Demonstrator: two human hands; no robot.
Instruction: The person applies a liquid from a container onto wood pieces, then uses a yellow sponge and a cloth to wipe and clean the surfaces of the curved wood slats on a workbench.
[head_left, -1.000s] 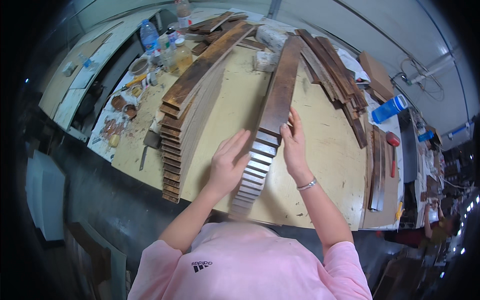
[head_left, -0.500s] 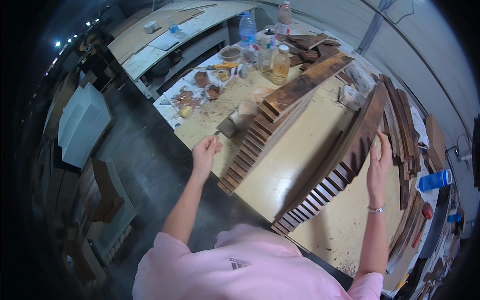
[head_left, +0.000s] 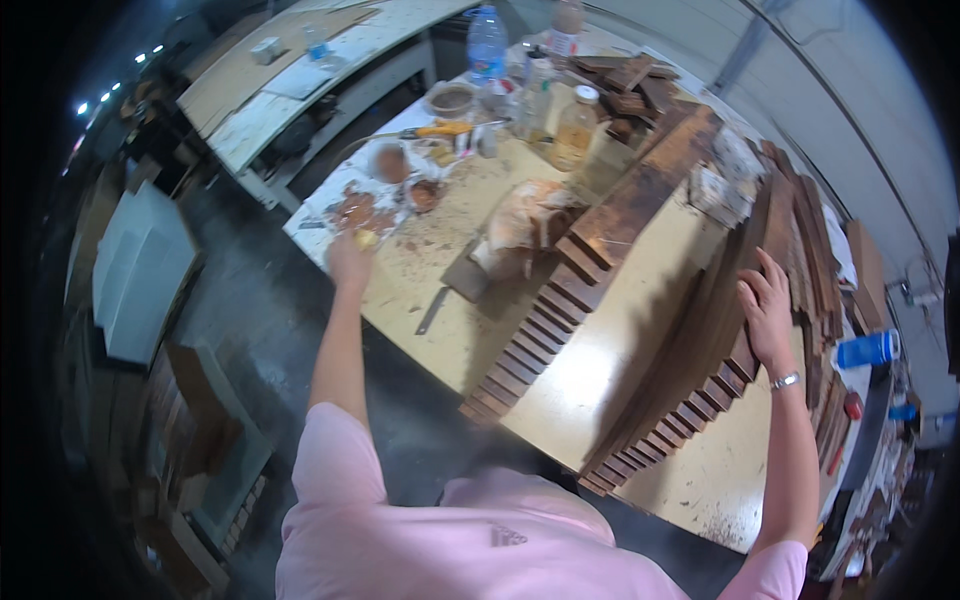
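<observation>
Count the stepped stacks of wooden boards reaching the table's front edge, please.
2: the left stack in the middle of the table, and the right stack beside the right hand. The right arm hides some edge.

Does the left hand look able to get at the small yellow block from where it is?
Likely yes. The left hand is right by the small yellow block, with nothing visible in between; blur hides whether they already touch.
</observation>
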